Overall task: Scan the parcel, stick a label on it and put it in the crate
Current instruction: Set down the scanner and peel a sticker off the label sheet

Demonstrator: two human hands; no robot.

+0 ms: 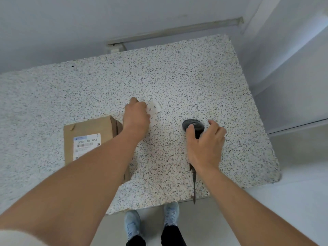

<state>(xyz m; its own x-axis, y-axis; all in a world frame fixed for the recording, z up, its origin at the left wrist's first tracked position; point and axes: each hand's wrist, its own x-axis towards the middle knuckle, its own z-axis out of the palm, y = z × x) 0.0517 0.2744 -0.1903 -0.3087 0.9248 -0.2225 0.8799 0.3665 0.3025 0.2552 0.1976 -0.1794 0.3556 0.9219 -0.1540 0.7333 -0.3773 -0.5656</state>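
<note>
A brown cardboard parcel stands on the speckled table, left of centre, with a white barcode sticker on its top. My left forearm crosses over its right part. My left hand lies just beyond the parcel with its fingers closed on small white paper labels. To the right, a black handheld scanner rests on the table. My right hand covers its handle with the fingers curled over it. No crate is in view.
The scanner's dark cable runs down to the table's front edge. A grey wall with a cable duct stands behind the table. The right table edge meets a white wall. My shoes show on the floor below.
</note>
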